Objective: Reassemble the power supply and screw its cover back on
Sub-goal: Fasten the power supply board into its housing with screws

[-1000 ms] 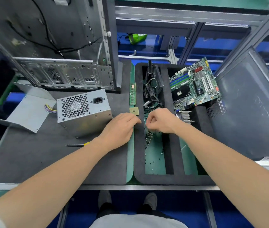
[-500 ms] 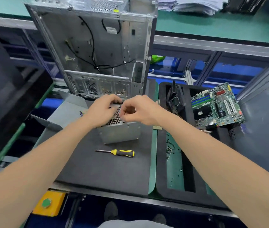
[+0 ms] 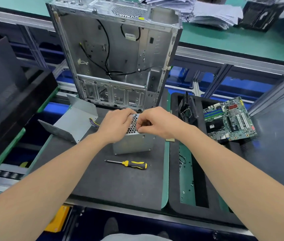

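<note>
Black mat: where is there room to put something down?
The mat is bare between the screwdriver and its near edge, framed by both forearms. Crowded farther back: the left hand and right hand are at the power supply, with the cover beside it.

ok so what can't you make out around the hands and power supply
Head view only:
- Whether the right hand pinches a screw: its curled fingers hide it.
- Power supply top face: mostly under both hands, the left hand gripping it.
- Loose bits in the tray: too small to name.
- Paper stack: blurred, cut by the top edge.
</note>
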`<control>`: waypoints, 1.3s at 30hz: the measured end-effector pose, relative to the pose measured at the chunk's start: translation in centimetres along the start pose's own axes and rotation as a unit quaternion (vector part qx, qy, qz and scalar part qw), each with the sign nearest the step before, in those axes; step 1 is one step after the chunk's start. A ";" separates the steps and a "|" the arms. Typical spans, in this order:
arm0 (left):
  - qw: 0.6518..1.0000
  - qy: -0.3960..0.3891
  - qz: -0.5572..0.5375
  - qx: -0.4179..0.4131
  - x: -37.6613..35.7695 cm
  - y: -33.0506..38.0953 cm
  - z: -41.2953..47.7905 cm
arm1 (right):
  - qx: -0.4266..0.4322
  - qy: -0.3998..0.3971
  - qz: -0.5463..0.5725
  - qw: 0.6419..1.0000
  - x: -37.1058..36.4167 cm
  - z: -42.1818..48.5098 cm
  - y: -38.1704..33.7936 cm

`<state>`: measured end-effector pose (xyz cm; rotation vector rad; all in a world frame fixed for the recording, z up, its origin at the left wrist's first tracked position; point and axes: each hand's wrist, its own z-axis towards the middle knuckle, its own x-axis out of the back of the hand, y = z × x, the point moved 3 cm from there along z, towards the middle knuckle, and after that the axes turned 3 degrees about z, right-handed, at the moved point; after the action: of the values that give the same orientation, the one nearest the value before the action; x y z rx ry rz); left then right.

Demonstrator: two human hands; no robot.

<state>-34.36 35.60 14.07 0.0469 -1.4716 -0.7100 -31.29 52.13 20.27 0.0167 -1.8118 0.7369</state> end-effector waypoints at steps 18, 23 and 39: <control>1.000 -0.024 0.008 0.003 0.0 0.0 0.0 | 0.011 0.061 0.011 0.998 -0.7 -1.0 0.5; 0.999 -0.047 -0.005 0.012 -0.1 -0.1 0.1 | -0.026 0.094 0.058 0.994 -1.2 -0.8 0.7; 0.991 -0.131 -0.008 -0.018 0.6 -0.1 -0.1 | -0.035 0.174 0.105 0.979 -2.1 -2.0 1.9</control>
<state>-34.32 35.19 14.53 -0.0656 -1.7103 -0.7772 -29.44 53.88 17.90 -0.3355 -1.5145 0.7700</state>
